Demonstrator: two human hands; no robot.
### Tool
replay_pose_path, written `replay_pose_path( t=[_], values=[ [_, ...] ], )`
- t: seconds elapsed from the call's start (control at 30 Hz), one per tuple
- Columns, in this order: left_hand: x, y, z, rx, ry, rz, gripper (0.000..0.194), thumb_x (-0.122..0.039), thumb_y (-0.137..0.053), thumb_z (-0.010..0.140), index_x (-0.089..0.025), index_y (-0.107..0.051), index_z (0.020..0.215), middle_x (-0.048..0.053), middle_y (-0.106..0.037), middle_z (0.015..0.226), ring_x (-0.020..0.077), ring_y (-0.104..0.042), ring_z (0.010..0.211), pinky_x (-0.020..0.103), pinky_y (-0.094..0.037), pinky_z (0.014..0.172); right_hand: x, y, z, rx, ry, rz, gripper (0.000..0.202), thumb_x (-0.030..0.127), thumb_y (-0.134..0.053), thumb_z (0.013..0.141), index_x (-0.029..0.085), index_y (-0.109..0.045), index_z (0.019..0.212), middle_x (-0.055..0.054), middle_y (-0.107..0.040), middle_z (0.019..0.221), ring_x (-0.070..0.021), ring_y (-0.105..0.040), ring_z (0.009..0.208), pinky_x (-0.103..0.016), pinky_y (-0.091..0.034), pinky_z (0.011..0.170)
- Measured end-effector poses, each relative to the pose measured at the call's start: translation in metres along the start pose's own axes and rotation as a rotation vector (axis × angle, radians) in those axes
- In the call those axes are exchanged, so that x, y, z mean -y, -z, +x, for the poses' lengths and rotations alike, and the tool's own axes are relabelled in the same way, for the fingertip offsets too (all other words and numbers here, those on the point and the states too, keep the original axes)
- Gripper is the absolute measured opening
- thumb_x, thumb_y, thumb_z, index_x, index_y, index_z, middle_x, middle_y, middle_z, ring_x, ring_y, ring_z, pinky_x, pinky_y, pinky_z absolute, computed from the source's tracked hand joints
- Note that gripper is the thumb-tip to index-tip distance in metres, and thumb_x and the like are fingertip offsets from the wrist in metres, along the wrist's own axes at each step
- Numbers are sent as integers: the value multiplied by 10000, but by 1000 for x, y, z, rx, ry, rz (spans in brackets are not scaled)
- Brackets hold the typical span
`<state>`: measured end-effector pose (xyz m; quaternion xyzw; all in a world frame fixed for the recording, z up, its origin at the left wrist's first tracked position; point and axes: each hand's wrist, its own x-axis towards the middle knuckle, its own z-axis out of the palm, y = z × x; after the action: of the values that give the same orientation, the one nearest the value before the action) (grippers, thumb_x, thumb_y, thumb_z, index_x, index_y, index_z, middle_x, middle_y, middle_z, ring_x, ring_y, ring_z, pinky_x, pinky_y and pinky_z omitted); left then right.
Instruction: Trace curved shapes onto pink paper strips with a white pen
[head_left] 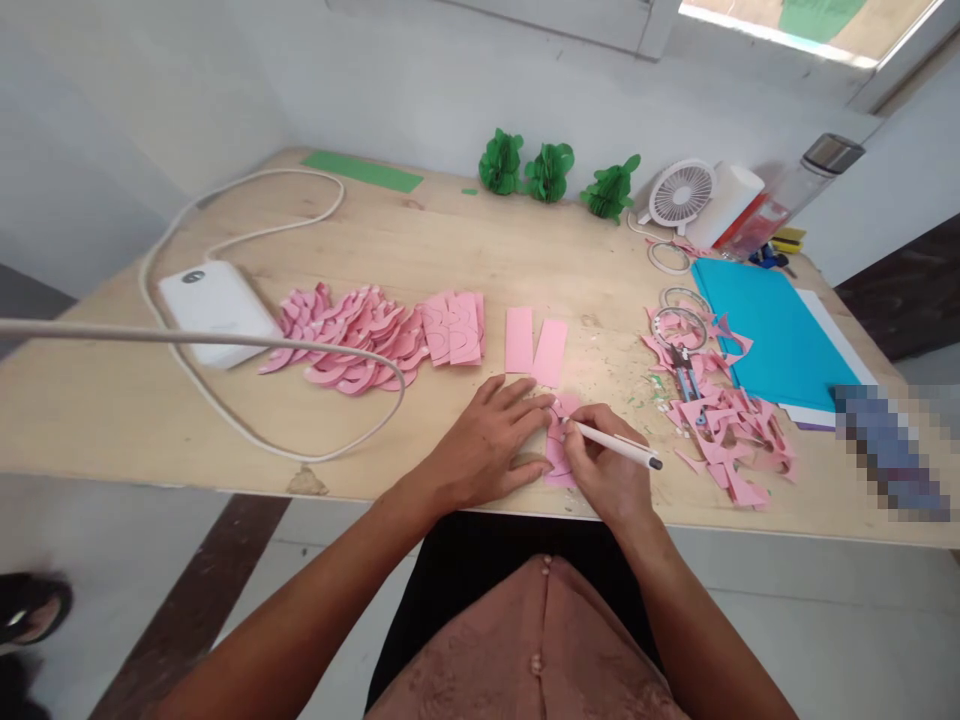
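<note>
My right hand [611, 470] is closed round a white pen [619, 446], its tip on a pink paper piece [561, 470] near the table's front edge. Flat beside it lies my left hand [487, 440], fingers spread, fingertips on the paper's left side. Part of that paper is hidden by both hands. Just beyond are two pink strips [519, 340]. To their left sit a stack of pink rectangles with curved outlines [454, 328] and a heap of cut pink shapes [360, 335].
Scissors [684, 370] lie among pink scraps [731, 430] at right, beside blue sheets [765, 335]. A white cable [225, 420] loops over a white box [217, 305] at left. Green paper shapes [549, 172], a fan [681, 193] and a bottle [787, 195] stand at the back.
</note>
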<state>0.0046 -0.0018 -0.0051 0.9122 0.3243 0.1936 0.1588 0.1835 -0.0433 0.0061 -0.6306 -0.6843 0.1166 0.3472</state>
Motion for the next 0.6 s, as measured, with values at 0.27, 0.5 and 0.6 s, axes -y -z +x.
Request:
replay_pose_path(
  t=[0.27, 0.5, 0.6],
  values=[
    [0, -1, 0, 0, -2, 1, 325, -384, -577, 845, -216, -559, 1122, 52, -522, 1396, 302, -350, 1362, 526, -217, 1142, -1, -1, -1, -33, 28, -31, 95, 219, -509, 824, 215, -583, 765, 9, -620, 640, -133, -557, 569, -249, -424, 569],
    [-1, 0, 0, 8, 3, 12, 318, -397, -577, 848, -210, -553, 1103, 41, -519, 1400, 295, -335, 1370, 515, -209, 1145, -1, -2, -2, -54, 46, -72, 101, 216, -510, 826, 211, -574, 748, 2, -621, 634, -140, -561, 571, -258, -419, 575],
    [-1, 0, 1, 0, 1, 8, 309, -395, -581, 844, -216, -557, 1095, 44, -531, 1387, 297, -345, 1364, 515, -217, 1140, -2, -2, -2, -55, 48, -72, 100, 221, -511, 827, 212, -568, 745, 8, -608, 618, -135, -544, 546, -254, -409, 553]
  ],
)
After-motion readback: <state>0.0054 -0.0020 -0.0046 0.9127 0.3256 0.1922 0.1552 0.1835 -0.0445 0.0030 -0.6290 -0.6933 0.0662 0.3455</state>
